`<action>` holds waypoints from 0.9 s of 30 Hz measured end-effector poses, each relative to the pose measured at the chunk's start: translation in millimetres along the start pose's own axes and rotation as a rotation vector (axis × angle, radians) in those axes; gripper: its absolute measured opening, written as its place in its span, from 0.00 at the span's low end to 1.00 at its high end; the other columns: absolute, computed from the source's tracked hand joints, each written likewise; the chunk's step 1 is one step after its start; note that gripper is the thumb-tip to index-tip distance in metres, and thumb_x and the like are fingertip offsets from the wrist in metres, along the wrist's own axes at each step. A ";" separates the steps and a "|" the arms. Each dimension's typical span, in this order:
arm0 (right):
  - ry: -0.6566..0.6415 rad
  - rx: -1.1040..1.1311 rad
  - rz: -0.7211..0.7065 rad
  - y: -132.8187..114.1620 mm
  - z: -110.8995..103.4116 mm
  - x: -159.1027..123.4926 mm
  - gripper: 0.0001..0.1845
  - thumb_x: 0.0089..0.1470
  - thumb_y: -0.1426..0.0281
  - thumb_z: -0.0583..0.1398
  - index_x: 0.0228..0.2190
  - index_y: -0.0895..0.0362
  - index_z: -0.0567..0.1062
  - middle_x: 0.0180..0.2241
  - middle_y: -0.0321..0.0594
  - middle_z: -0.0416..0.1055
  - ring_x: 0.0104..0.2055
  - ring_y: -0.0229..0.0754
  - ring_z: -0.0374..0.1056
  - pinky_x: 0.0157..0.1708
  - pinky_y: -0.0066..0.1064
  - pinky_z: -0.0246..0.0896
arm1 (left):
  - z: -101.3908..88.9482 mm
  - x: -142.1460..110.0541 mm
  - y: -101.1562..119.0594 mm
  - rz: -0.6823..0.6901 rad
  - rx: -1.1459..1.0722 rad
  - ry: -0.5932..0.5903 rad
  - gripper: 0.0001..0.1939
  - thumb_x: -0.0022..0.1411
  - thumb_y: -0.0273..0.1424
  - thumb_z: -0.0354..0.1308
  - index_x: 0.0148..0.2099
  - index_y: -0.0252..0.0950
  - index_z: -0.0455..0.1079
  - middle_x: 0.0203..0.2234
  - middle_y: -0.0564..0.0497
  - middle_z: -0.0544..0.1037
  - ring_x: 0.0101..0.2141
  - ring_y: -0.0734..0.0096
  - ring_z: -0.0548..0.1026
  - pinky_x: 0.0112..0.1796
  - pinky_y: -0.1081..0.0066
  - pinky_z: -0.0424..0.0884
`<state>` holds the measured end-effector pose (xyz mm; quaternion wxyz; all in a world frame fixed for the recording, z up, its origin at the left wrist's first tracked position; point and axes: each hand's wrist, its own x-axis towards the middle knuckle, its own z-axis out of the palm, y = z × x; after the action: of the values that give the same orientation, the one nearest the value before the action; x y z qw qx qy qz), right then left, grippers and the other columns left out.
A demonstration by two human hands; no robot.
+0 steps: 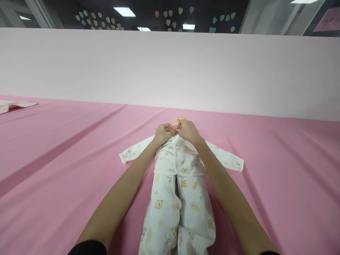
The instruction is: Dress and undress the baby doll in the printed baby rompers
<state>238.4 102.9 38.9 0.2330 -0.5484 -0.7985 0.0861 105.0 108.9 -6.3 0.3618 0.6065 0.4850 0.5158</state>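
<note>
A baby doll (pixel 178 120) lies on its back on the pink sheet (pixel 66 148), head away from me, dressed in a white bear-print romper (pixel 180 184) with sleeves spread to both sides. My left hand (pixel 164 133) and my right hand (pixel 187 130) meet at the romper's neckline just below the doll's chin. The fingers of both hands are curled and pinch the collar fabric. The doll's face is mostly hidden behind my hands.
A pale pink panel (pixel 170 71) stands upright behind the sheet. A folded light garment (pixel 14 105) lies at the far left edge. Dark windows with paper hearts (pixel 172 17) show above the panel.
</note>
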 end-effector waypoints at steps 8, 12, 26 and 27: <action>-0.030 0.154 0.001 4.7 2.5 3.2 0.11 0.39 0.79 0.59 0.29 0.58 0.70 0.31 0.39 0.70 0.33 0.38 0.64 0.28 0.24 0.55 | -4.1 1.0 -5.9 0.017 -0.016 -0.046 0.12 0.41 0.30 0.63 0.31 0.32 0.71 0.19 0.55 0.72 0.21 0.78 0.67 0.25 0.77 0.61; -0.079 0.473 0.141 13.7 2.6 8.1 0.13 0.34 0.80 0.60 0.28 0.58 0.70 0.23 0.31 0.66 0.22 0.31 0.60 0.21 0.21 0.52 | -4.2 -0.9 -4.4 -0.010 -0.009 -0.056 0.14 0.43 0.30 0.62 0.36 0.33 0.71 0.20 0.55 0.73 0.22 0.77 0.69 0.25 0.77 0.62; -0.132 1.072 0.410 19.3 5.3 14.4 0.13 0.31 0.87 0.56 0.19 0.59 0.64 0.08 0.24 0.56 0.10 0.27 0.48 0.10 0.18 0.42 | -2.2 -2.5 4.4 -0.060 -0.057 -0.089 0.16 0.43 0.34 0.65 0.35 0.34 0.68 0.27 0.48 0.78 0.26 0.72 0.74 0.30 0.73 0.67; -0.121 1.071 0.412 19.8 6.6 15.3 0.13 0.31 0.87 0.57 0.17 0.59 0.62 0.07 0.25 0.54 0.10 0.27 0.49 0.10 0.18 0.43 | -1.9 -2.5 4.4 -0.060 -0.063 -0.085 0.16 0.43 0.33 0.65 0.35 0.34 0.68 0.26 0.49 0.78 0.26 0.72 0.74 0.29 0.73 0.67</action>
<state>247.4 125.3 29.6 0.4106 -0.4922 -0.5320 0.5532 104.2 105.1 -2.5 0.4163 0.6011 0.4708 0.4936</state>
